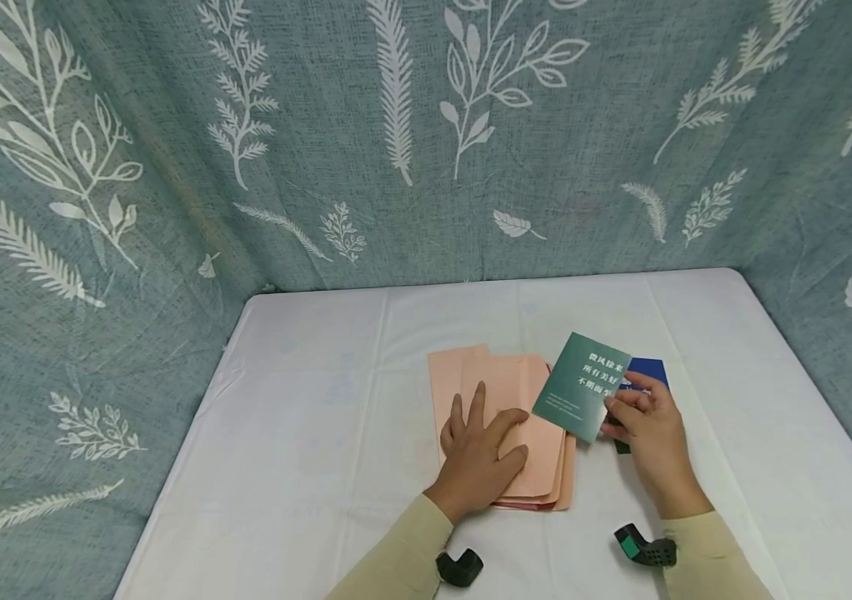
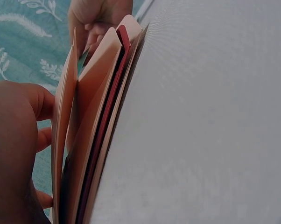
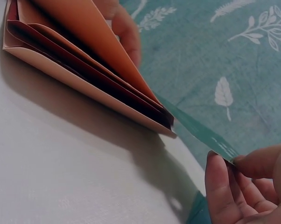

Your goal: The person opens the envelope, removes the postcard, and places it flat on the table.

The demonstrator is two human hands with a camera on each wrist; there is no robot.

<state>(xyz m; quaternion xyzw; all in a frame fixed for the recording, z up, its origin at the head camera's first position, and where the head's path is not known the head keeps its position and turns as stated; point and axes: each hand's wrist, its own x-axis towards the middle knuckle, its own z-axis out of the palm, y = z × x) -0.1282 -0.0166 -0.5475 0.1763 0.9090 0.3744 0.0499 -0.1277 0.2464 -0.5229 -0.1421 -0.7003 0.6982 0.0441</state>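
A stack of peach paper envelopes lies right of the table's middle, with a dark red layer between the paper ones in the left wrist view. My left hand rests on the top envelope, fingers spread. A green card with white lettering is pinched by its right edge between the thumb and fingers of my right hand. It is tilted, and its left corner overlaps the stack's right edge. In the right wrist view the top envelope gapes apart from those below.
A blue card lies on the white table behind my right hand, partly hidden, with a dark green edge showing below it. A teal leaf-patterned curtain hangs around the table's back and sides. Each wrist carries a black device.
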